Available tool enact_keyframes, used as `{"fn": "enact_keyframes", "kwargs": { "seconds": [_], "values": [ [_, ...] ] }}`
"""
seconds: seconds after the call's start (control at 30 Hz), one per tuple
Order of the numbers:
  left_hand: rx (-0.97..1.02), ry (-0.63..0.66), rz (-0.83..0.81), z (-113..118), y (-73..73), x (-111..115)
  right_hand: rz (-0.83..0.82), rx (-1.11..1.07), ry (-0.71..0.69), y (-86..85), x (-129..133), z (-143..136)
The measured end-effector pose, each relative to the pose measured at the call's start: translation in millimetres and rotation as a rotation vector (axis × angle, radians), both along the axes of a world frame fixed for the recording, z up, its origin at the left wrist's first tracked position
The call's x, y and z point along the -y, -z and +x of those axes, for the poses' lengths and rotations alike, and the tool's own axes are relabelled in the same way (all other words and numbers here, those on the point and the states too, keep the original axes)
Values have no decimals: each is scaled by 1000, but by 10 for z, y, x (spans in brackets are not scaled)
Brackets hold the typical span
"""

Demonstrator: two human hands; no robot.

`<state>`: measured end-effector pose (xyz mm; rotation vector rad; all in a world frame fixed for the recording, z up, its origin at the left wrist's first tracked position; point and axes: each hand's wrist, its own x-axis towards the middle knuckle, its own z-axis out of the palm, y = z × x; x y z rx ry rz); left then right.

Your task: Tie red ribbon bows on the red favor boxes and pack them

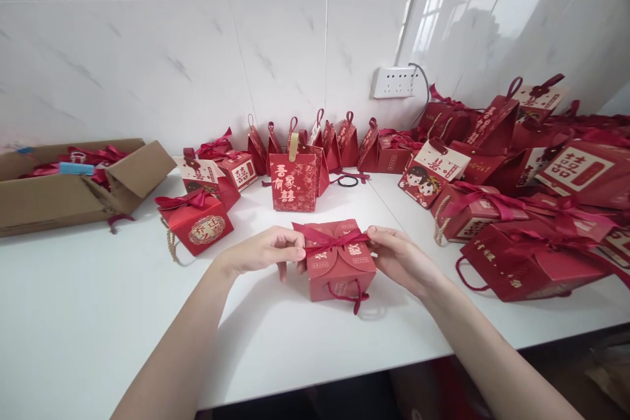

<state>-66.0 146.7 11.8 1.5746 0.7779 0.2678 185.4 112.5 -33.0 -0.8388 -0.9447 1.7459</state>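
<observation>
A red gift box [340, 272] with rope handles rests on the white table between my hands. Across its top lies a dark red ribbon [336, 241], crossed or knotted at the middle. On the box's left side, my left hand [278, 251] pinches one part of the ribbon between thumb and index finger. At the right, my right hand [396, 256] has the other side of the ribbon between its fingertips. Just behind the box stands a red bag-shaped box [294, 185] with gold and white characters.
A cardboard box [54, 200] holding red ribbons is at the left. A red box with a round emblem [204, 226] sits nearer. Small red boxes [348, 141] line the tiled wall; many more [536, 262] pile up at right. A black ring [347, 181] lies behind.
</observation>
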Motion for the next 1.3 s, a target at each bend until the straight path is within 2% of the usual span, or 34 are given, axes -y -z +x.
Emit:
{"fn": "enact_keyframes", "kwargs": {
  "seconds": [0.17,0.27,0.37,0.43,0.5,0.6,0.67,0.73,0.77,0.83,0.9,0.93,1.03,1.1,1.13,1.2,1.3],
  "values": [
    [-11,7,-7,-10,13,2,-7,39,14,20,-12,6],
    [-33,-32,-28,-31,-8,7,77,155,-2,40,34,-2],
    [-59,-48,-18,-31,-45,20,169,276,46,71,122,0],
    [-60,-10,17,-11,-67,34,245,350,76,82,179,4],
    [-67,16,63,16,-77,49,316,390,47,78,220,7],
    [-135,-38,143,38,-65,55,377,402,23,62,266,15],
    [-173,-128,201,34,-37,36,386,470,100,49,321,23],
    [-182,-308,299,24,-1,-1,392,589,156,25,413,30],
    [-186,-432,363,20,17,-25,392,638,125,6,469,33],
    [-184,-670,478,17,46,-70,359,681,-22,-46,577,40],
    [-142,-793,516,20,57,-100,301,665,-82,-113,639,58],
    [-109,-809,515,24,53,-103,285,662,-28,-148,642,74],
    [-61,-741,497,50,8,-66,319,740,260,-253,526,139],
    [-83,-654,480,79,-30,-15,408,819,358,-310,361,178],
    [-99,-611,468,95,-44,9,480,846,364,-331,260,191],
    [-123,-541,453,122,-52,46,641,875,257,-356,42,199],
    [-125,-454,448,144,-21,61,755,896,-99,-346,-251,175]
  ]
}}
